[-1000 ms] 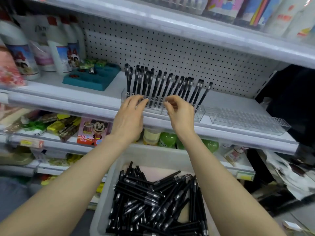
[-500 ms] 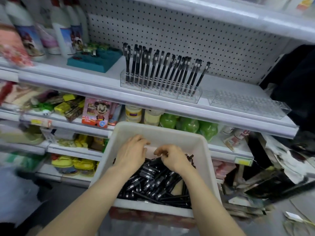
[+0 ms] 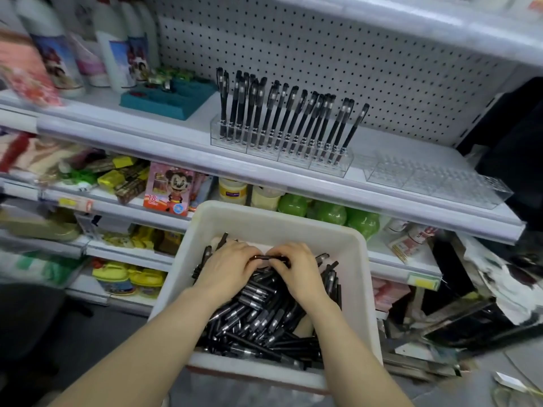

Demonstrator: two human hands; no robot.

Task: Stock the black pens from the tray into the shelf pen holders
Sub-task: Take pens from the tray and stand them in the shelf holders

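A slim black pen lies crosswise between two bare hands, pinched at its one end by the curled fingertips of the left hand and at its other end by those of the right hand. Only a short stretch of the barrel shows in the narrow gap between them. Both hands are turned palm down, knuckles up and fingers bent, near the far wall of a white rectangular plastic tray, and both bare forearms reach in from the lower edge of the view and draw together towards the tray's middle. The pinched pen sits just above a loose heap of black pens that crowds the tray's floor under and behind the wrists. Above the tray, on a white metal shelf, a clear plastic pen holder carries a row of upright black pens, which lean slightly right. A second clear plastic holder stands just beside it on the right, before a white pegboard back panel. Round green bottles line the shelf below.
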